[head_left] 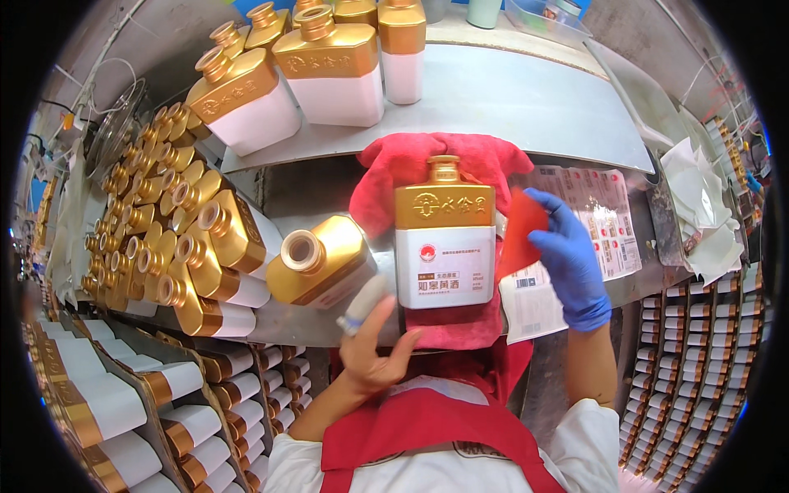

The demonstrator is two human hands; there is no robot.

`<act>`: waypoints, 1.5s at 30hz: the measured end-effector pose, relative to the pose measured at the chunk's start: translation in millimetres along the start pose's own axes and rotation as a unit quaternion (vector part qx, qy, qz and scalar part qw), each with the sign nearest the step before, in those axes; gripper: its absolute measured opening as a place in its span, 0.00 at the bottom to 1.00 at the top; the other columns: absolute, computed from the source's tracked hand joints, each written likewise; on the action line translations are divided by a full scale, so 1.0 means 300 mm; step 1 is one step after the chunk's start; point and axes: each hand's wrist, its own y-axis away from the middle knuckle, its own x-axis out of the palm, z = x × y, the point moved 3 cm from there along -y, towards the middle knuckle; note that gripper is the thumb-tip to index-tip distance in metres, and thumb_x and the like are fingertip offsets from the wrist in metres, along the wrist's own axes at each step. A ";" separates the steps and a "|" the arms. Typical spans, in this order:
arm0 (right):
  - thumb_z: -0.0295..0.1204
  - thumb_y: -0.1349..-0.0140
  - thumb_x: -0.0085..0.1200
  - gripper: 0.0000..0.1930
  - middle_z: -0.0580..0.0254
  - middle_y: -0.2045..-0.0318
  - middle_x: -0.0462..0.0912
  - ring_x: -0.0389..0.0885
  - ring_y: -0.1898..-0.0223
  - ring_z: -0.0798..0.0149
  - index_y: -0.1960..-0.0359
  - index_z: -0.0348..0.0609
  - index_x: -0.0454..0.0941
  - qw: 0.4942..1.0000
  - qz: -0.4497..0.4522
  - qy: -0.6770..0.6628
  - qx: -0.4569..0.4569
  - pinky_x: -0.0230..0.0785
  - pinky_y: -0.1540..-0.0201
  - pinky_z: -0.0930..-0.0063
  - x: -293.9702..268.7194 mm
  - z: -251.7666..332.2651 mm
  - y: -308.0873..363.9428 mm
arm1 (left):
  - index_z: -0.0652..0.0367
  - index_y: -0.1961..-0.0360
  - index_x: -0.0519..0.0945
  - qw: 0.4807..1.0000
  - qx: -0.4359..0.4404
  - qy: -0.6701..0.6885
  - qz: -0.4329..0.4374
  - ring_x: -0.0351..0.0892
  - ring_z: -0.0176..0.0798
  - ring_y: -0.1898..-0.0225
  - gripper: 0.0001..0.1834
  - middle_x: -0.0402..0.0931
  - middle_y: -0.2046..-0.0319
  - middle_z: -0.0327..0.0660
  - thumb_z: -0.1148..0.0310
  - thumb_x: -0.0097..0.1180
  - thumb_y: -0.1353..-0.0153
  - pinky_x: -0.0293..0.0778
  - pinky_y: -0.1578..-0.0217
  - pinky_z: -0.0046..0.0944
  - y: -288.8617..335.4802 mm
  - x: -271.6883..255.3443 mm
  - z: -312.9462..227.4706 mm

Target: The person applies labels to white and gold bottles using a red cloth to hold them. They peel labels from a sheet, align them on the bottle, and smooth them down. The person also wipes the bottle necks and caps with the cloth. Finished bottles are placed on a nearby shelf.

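Observation:
A flat-sided bottle (445, 246) with a gold top and a white body lies face up on a crumpled red cloth (385, 185) in front of me. Its white face carries a printed label. My right hand (571, 263), in a blue glove, pinches a flat orange-red scraper (521, 232) just off the bottle's right edge. Beside the bottle's lower left corner is my left hand (374, 341), fingers apart and nothing in them; a pale covering wraps one or more fingertips. Another gold and white bottle (333, 259) stands to the left of it.
Sheets of labels (612, 222) lie on the right, with a paler backing piece (530, 308) nearer me. Many gold-topped bottles (189, 222) crowd the left. Several more stand on the raised grey board (509, 99). Stacked bottles (690, 378) fill racks on both sides. Crumpled backing paper (699, 205) sits far right.

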 end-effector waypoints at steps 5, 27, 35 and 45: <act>0.32 0.41 0.50 0.15 0.63 0.64 0.79 0.77 0.60 0.68 0.57 0.36 0.77 0.994 -0.079 0.040 -0.067 0.67 0.53 0.76 -0.060 0.069 -0.137 | 0.67 0.45 0.63 0.992 0.047 -0.010 -0.113 0.66 0.54 0.43 0.25 0.61 0.43 0.61 0.84 0.50 0.45 0.66 0.44 0.47 0.016 -0.135 0.018; 0.42 0.44 0.55 0.14 0.57 0.80 0.77 0.74 0.78 0.58 0.74 0.43 0.79 0.775 0.267 0.542 -0.185 0.68 0.73 0.69 0.232 0.238 -0.102 | 0.62 0.66 0.78 0.970 0.011 -0.241 0.031 0.75 0.49 0.65 0.13 0.74 0.66 0.48 0.76 0.66 0.55 0.71 0.65 0.39 -0.314 -0.288 0.000; 0.32 0.43 0.57 0.10 0.65 0.81 0.77 0.72 0.78 0.76 0.74 0.37 0.79 0.835 -0.061 0.492 -0.239 0.65 0.74 0.78 -0.024 0.483 0.098 | 0.63 0.74 0.74 0.990 -0.005 -0.127 0.063 0.70 0.49 0.68 0.10 0.72 0.69 0.46 0.77 0.63 0.56 0.67 0.65 0.40 -0.342 -0.283 0.006; 0.37 0.42 0.56 0.14 0.62 0.83 0.75 0.69 0.79 0.76 0.72 0.36 0.77 0.676 -0.253 0.622 -0.302 0.64 0.73 0.77 -0.532 0.712 -0.274 | 0.62 0.73 0.73 0.982 -0.029 -0.006 0.187 0.68 0.38 0.68 0.07 0.72 0.70 0.41 0.73 0.60 0.49 0.64 0.66 0.36 -0.635 -0.208 -0.198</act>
